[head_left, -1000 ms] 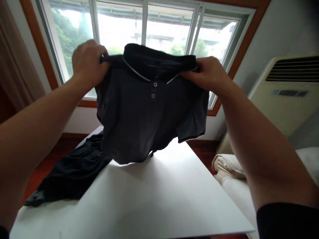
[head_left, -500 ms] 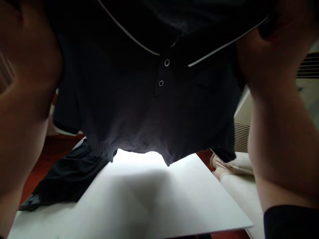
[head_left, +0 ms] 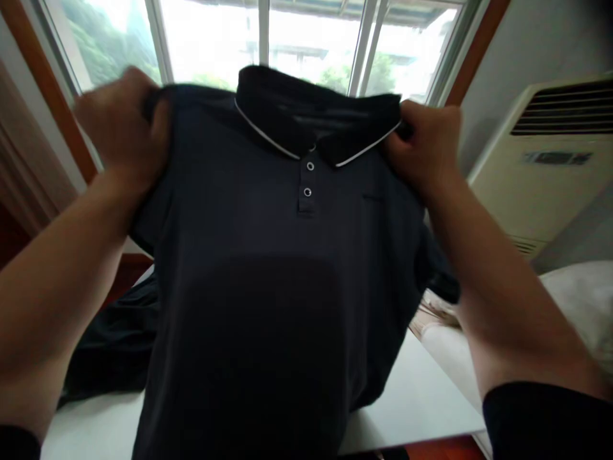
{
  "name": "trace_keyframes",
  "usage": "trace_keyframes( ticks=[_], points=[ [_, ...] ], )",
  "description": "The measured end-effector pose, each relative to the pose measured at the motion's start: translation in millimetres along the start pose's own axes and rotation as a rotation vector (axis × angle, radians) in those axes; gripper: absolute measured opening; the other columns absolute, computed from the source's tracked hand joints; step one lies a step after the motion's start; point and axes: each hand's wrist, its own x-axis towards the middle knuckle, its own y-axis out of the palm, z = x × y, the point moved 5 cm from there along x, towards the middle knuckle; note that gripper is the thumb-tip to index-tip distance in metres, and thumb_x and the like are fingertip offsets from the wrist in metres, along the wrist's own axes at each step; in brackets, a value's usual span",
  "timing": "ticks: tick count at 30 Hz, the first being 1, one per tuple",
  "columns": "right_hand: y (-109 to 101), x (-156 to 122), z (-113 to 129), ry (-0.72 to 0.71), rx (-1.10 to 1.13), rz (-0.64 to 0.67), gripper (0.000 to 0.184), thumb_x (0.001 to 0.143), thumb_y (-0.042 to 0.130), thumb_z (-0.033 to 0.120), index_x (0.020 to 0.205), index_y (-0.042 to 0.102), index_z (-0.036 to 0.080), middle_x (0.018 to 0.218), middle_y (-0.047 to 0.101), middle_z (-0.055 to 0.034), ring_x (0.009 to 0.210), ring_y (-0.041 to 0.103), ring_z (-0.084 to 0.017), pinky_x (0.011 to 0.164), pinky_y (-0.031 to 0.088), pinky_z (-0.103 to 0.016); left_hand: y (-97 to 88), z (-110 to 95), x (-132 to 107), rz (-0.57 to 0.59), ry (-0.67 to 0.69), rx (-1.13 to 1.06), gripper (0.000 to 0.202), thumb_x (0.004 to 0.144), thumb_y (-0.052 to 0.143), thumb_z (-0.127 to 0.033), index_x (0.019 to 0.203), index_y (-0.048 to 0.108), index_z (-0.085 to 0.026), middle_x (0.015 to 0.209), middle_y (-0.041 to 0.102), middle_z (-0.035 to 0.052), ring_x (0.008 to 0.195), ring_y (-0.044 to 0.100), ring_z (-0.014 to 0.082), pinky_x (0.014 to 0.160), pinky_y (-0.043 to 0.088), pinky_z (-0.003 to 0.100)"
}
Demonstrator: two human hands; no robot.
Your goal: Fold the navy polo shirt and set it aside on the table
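Note:
I hold up a dark navy polo shirt (head_left: 268, 268) with a white-edged collar and two small buttons, its front toward me. My left hand (head_left: 119, 131) is closed on its left shoulder, slightly blurred by motion. My right hand (head_left: 426, 150) grips the right shoulder beside the collar. The shirt hangs full length over the white table (head_left: 416, 396), hiding most of it.
Another dark garment (head_left: 110, 345) lies on the table's left side. A cream air-conditioner unit (head_left: 546, 166) stands at the right, with pale bedding (head_left: 575, 300) below it. A wide window (head_left: 297, 38) is behind the shirt.
The shirt, bunched and pulled close to my face half a second ago, is now held out and has dropped open to full length. Both hands have kept hold of the shoulders.

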Motion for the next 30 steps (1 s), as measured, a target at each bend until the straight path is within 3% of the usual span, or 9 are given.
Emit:
trace_keyframes(
  ticks=[3, 5, 9, 12, 16, 19, 23, 26, 30],
  points=[
    [80, -10, -14, -0.001, 0.102, 0.125, 0.056, 0.098, 0.051, 0.068, 0.084, 0.063, 0.015, 0.091, 0.07, -0.0104, 0.097, 0.065, -0.025, 0.084, 0.043, -0.037, 55.7, 5, -23, 0.087, -0.006, 0.175, 0.053, 0.107, 0.044, -0.055, 0.111, 0.061, -0.004, 0.106, 0.07, 0.0078, 0.109, 0.059, 0.0186, 0.103, 0.037, 0.042],
    [138, -24, -22, 0.001, 0.129, 0.211, 0.051, 0.097, 0.056, 0.066, 0.09, 0.067, 0.017, 0.09, 0.07, -0.0093, 0.097, 0.064, -0.026, 0.084, 0.046, -0.037, 102.8, 18, -45, 0.205, -0.007, 0.234, 0.044, 0.107, 0.044, -0.05, 0.11, 0.061, -0.01, 0.104, 0.073, 0.0083, 0.101, 0.059, 0.0174, 0.096, 0.041, 0.038],
    [239, -79, -32, 0.112, 0.003, 0.535, 0.048, 0.103, 0.046, 0.057, 0.106, 0.072, 0.016, 0.11, 0.069, -0.0156, 0.107, 0.062, -0.029, 0.093, 0.047, -0.041, 192.7, 47, -112, 0.51, -0.026, 0.34, 0.03, 0.1, 0.053, -0.034, 0.116, 0.065, -0.012, 0.123, 0.067, 0.0204, 0.119, 0.056, 0.033, 0.098, 0.041, 0.047],
    [281, -136, -29, 0.203, -0.068, 0.753, 0.045, 0.102, 0.052, 0.049, 0.132, 0.065, 0.018, 0.136, 0.06, -0.0193, 0.126, 0.054, -0.033, 0.103, 0.043, -0.045, 240.3, 56, -176, 0.779, -0.011, 0.321, 0.037, 0.094, 0.058, -0.031, 0.125, 0.066, -0.013, 0.132, 0.061, 0.023, 0.129, 0.05, 0.0392, 0.104, 0.038, 0.051],
    [312, -212, -9, 0.275, 0.038, 1.078, 0.043, 0.101, 0.054, 0.047, 0.135, 0.066, 0.023, 0.146, 0.055, -0.0154, 0.135, 0.05, -0.032, 0.11, 0.04, -0.042, 275.6, 50, -256, 1.081, 0.002, 0.145, 0.043, 0.093, 0.058, -0.041, 0.129, 0.068, -0.02, 0.141, 0.057, 0.017, 0.135, 0.046, 0.0367, 0.11, 0.038, 0.046],
    [325, -256, 13, 0.281, 0.144, 1.232, 0.039, 0.099, 0.056, 0.048, 0.127, 0.071, 0.024, 0.137, 0.064, -0.0117, 0.125, 0.059, -0.029, 0.104, 0.044, -0.036, 290.6, 41, -301, 1.168, -0.009, 0.085, 0.048, 0.092, 0.058, -0.048, 0.133, 0.066, -0.025, 0.142, 0.058, 0.0129, 0.134, 0.049, 0.0332, 0.109, 0.041, 0.041],
    [333, -300, 36, 0.296, 0.19, 1.337, 0.041, 0.096, 0.059, 0.048, 0.128, 0.07, 0.026, 0.129, 0.07, -0.0091, 0.118, 0.064, -0.028, 0.099, 0.048, -0.033, 304.8, 39, -349, 1.245, -0.092, 0.061, 0.067, 0.092, 0.056, -0.053, 0.151, 0.051, -0.023, 0.151, 0.052, 0.0159, 0.137, 0.05, 0.0341, 0.11, 0.04, 0.041],
    [334, -330, 41, 0.356, 0.155, 1.365, 0.055, 0.096, 0.057, 0.053, 0.141, 0.062, 0.022, 0.141, 0.062, -0.0165, 0.127, 0.058, -0.035, 0.103, 0.047, -0.043, 309.2, 48, -376, 1.278, -0.184, 0.09, 0.078, 0.094, 0.049, -0.062, 0.159, 0.039, -0.02, 0.159, 0.043, 0.0211, 0.143, 0.044, 0.0394, 0.112, 0.038, 0.049],
    [339, -359, 35, 0.467, 0.076, 1.372, 0.073, 0.095, 0.05, 0.066, 0.155, 0.045, 0.025, 0.163, 0.035, -0.0226, 0.148, 0.031, -0.044, 0.11, 0.031, -0.07, 312.6, 60, -396, 1.29, -0.271, 0.129, 0.082, 0.095, 0.037, -0.071, 0.16, 0.037, -0.021, 0.167, 0.029, 0.0217, 0.154, 0.026, 0.043, 0.118, 0.024, 0.063]
  ],
)
